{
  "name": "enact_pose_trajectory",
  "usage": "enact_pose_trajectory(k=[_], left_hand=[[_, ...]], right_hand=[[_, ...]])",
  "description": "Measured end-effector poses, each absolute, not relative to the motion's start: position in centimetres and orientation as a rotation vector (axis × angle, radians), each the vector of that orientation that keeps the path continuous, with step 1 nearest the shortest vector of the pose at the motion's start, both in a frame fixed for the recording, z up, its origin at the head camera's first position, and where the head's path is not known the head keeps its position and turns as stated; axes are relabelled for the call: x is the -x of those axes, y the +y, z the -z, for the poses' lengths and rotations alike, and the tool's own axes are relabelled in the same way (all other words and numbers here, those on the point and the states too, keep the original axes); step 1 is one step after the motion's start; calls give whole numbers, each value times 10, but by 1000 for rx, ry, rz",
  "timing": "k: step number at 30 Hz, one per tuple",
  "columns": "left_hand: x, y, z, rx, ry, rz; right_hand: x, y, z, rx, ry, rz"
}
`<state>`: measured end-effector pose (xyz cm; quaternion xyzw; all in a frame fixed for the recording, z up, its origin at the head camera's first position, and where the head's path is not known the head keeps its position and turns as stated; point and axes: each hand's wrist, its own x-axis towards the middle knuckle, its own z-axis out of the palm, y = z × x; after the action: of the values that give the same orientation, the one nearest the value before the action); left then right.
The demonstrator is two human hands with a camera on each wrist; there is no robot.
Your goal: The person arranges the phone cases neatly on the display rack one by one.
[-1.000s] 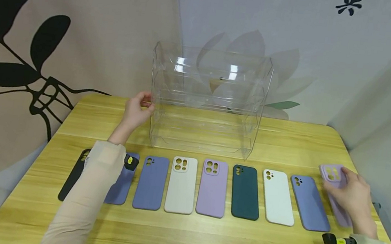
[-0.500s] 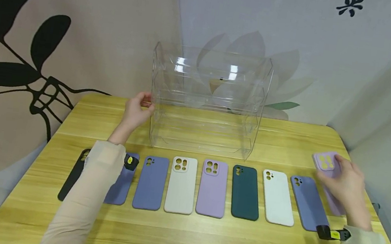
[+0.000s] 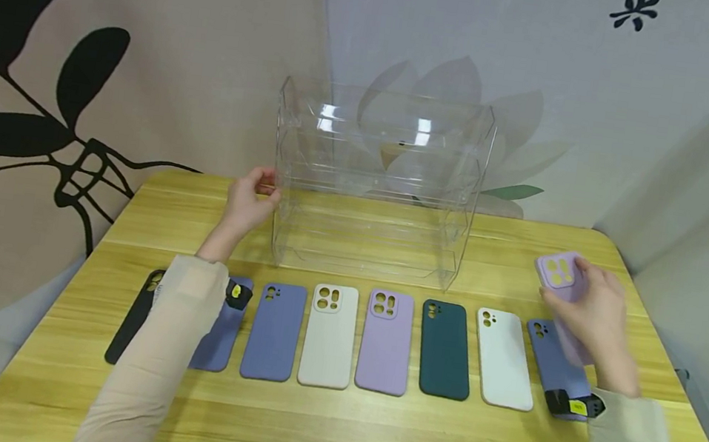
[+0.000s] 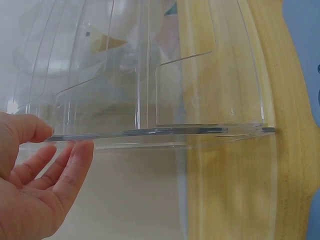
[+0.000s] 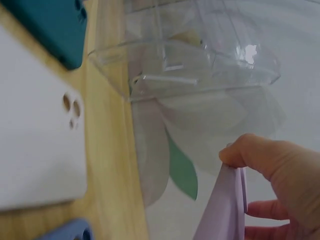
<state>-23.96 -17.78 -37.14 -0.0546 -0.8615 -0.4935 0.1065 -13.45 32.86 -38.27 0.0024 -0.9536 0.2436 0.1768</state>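
Note:
A clear tiered display rack stands at the back middle of the table. My left hand pinches the rack's left side edge between thumb and fingers, as the left wrist view shows with the hand at the clear panel. At the right, my right hand grips a light purple phone case by its sides, raised over a blue phone case. In the right wrist view, thumb and fingers pinch the purple case, seen nearly edge-on.
Phone cases lie in a row along the table: black, blue partly under the left forearm, another blue, cream, purple, dark green and white. Patterned cloth hangs behind the table.
My right hand has lifted the light purple phone case from the row's right end and carried it left and toward the back. The left hand stays on the rack.

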Motion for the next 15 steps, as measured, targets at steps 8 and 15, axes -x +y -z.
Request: enact_pose_trajectory(k=[8, 15], left_hand=[[240, -179, 373, 170, -2539, 1442], [241, -178, 373, 178, -2530, 1451]], right_hand=[[142, 302, 368, -50, -2649, -732], [146, 281, 358, -105, -2611, -753]])
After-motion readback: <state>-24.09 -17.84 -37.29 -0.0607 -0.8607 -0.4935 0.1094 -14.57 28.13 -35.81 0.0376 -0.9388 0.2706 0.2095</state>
